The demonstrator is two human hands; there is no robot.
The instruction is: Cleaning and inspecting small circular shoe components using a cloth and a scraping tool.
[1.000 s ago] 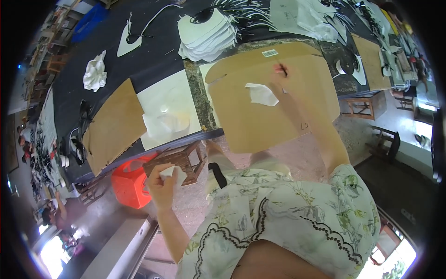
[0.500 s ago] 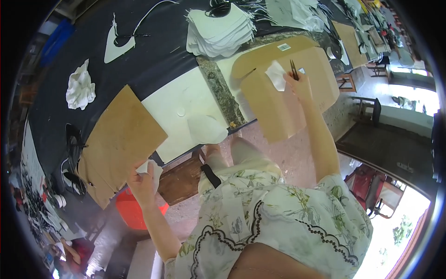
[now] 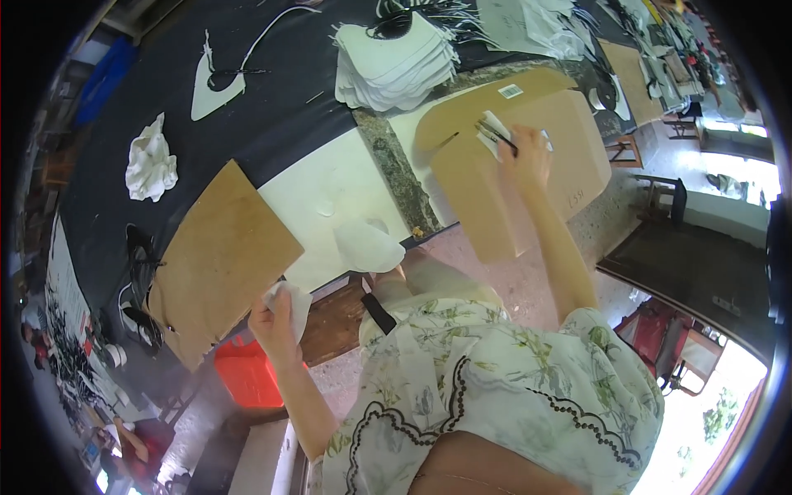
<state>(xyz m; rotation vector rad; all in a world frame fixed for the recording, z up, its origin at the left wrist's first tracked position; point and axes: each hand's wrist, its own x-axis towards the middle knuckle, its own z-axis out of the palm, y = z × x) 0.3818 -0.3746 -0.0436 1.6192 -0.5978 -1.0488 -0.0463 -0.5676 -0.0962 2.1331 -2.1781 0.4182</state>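
My right hand grips tweezers, their tips pointing left over a small white piece on the brown cardboard sheet. Whether the tips touch that piece, I cannot tell. Lower left, my left hand pinches a thin white piece beside the corner of a tan board. Between the hands lies a white sheet, with a rounded white piece at its front edge. A thin dark stick-like thing rests on the cardboard.
A stack of white cut pieces stands at the back. A single white piece with a curved cutout and a crumpled white cloth lie on the black table cover. Below the left side are a red bin and a wooden stool.
My right hand has turned the tweezers from pointing up to pointing left, over the small white piece. My left hand has shifted slightly right, still with its white piece.
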